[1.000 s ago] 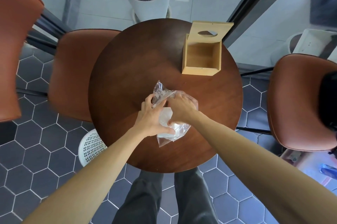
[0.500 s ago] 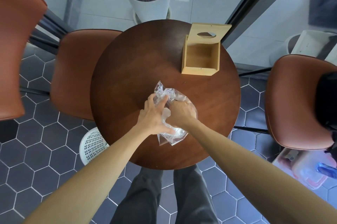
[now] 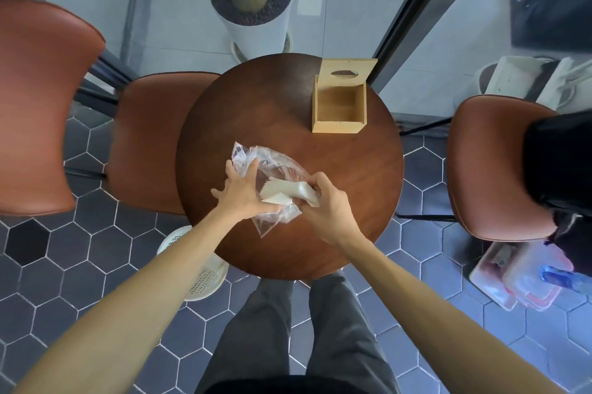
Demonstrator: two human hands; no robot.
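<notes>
Hands apart: right hand (image 3: 326,204) grips one tissue stack (image 3: 282,193), left hand (image 3: 242,193) presses flat on one plastic bag (image 3: 275,166); one wooden box (image 3: 338,127) beyond.

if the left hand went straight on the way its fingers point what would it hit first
The left hand would meet the crumpled plastic bag just past its fingertips, then probably only bare table.
</notes>
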